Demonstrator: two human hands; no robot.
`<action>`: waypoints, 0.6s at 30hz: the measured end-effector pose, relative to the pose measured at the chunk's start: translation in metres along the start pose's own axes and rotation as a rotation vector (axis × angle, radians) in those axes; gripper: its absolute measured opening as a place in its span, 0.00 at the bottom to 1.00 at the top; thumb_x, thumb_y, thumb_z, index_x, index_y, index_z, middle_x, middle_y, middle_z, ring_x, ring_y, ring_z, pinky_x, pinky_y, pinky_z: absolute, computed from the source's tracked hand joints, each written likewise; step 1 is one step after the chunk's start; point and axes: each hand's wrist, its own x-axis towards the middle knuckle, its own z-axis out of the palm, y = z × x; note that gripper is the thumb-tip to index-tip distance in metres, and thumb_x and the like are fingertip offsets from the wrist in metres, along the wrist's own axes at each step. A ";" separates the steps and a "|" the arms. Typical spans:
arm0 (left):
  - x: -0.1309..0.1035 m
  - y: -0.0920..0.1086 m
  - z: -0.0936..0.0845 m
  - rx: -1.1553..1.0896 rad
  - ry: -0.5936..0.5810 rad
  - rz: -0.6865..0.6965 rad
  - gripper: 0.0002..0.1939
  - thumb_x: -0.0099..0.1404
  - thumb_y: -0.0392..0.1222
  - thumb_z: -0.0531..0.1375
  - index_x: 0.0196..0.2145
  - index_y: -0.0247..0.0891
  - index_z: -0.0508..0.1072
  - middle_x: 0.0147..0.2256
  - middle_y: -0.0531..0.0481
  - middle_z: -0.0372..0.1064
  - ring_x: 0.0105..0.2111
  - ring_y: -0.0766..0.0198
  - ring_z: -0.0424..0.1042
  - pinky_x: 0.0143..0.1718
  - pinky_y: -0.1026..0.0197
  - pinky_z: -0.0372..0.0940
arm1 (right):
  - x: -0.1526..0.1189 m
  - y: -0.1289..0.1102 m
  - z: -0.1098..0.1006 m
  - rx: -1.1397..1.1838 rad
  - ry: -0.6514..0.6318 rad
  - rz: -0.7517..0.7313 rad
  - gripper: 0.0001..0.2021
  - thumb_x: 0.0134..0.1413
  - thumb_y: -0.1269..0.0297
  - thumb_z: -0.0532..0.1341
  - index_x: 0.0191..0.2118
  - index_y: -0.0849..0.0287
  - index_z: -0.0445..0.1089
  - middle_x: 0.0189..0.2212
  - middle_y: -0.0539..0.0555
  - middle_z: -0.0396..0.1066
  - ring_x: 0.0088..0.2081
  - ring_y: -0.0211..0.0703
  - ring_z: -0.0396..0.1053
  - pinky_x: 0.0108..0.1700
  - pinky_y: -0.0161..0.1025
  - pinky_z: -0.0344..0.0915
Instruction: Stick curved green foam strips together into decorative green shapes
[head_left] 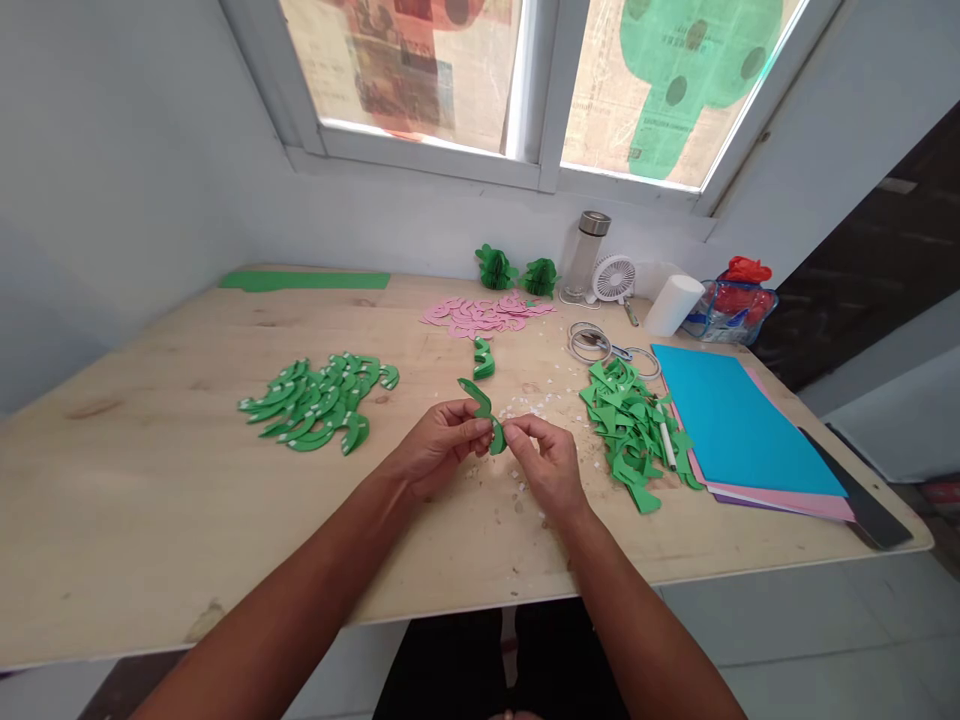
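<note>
Between my two hands, over the middle of the table, is a curved green paper cutout (480,398). My left hand (448,440) pinches it from the left side. The fingertips of my right hand (545,462) are closed at its right lower edge; whether they grip the paper or a tiny piece on it is too small to tell. Just beyond lies a small stack of green cutouts (484,358). To the left spreads a pile of green cutouts with white patches (315,400). Tiny white scraps (525,405) are scattered around my hands.
Green offcuts (630,430) with a white marker (666,445) lie right, beside scissors (600,345) and coloured sheets (742,430). Pink cutouts (480,315), green paper ornaments (495,268), a bottle (585,258), a small fan (613,278) and a white roll (673,305) are at the back.
</note>
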 end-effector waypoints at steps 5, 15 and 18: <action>0.000 0.001 0.002 0.013 0.017 0.006 0.12 0.47 0.39 0.69 0.21 0.33 0.69 0.19 0.54 0.68 0.20 0.71 0.64 0.24 0.67 0.58 | -0.001 -0.002 0.000 -0.093 0.035 -0.039 0.09 0.54 0.62 0.58 0.27 0.58 0.73 0.26 0.52 0.73 0.32 0.41 0.69 0.39 0.38 0.64; 0.000 0.003 0.002 -0.007 0.042 0.007 0.09 0.50 0.38 0.68 0.27 0.33 0.72 0.22 0.51 0.69 0.20 0.70 0.65 0.24 0.67 0.60 | -0.002 -0.001 0.002 -0.323 0.188 -0.088 0.08 0.52 0.65 0.57 0.26 0.58 0.71 0.24 0.52 0.72 0.29 0.42 0.68 0.36 0.40 0.63; 0.000 0.004 0.001 -0.016 0.037 0.002 0.09 0.50 0.38 0.68 0.26 0.33 0.71 0.22 0.51 0.70 0.21 0.70 0.66 0.25 0.67 0.60 | -0.002 -0.002 0.001 -0.273 0.141 -0.072 0.09 0.53 0.64 0.57 0.27 0.58 0.72 0.25 0.53 0.73 0.31 0.42 0.68 0.37 0.39 0.63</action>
